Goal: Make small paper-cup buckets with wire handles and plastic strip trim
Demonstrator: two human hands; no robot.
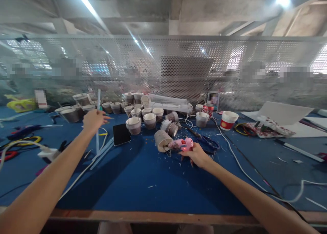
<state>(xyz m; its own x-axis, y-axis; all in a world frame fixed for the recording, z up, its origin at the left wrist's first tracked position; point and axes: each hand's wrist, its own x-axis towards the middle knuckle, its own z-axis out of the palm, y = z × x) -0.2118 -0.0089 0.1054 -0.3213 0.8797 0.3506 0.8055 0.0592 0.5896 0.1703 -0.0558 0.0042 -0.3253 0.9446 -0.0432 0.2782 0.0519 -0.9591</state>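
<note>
My left hand [92, 120] is raised over the left of the table, its fingers closed around an upright translucent glue stick [98, 99]. Below it, more glue sticks [103, 152] lie beside a black phone [121, 134]. My right hand [198, 155] grips a pink glue gun [186, 144], which has a small red light on its side. The gun's nozzle points left, at a small grey-brown pot [161, 141] lying on its side. Whether the nozzle touches the pot, I cannot tell.
Several small lined pots [150, 120] stand at the back. Blue-handled scissors [208, 142] lie right of the gun. A red-and-white paper cup [229, 120] stands farther right, near a white cable [236, 159]. A white plug adapter [49, 154] sits left. A perforated screen [143, 67] borders the back.
</note>
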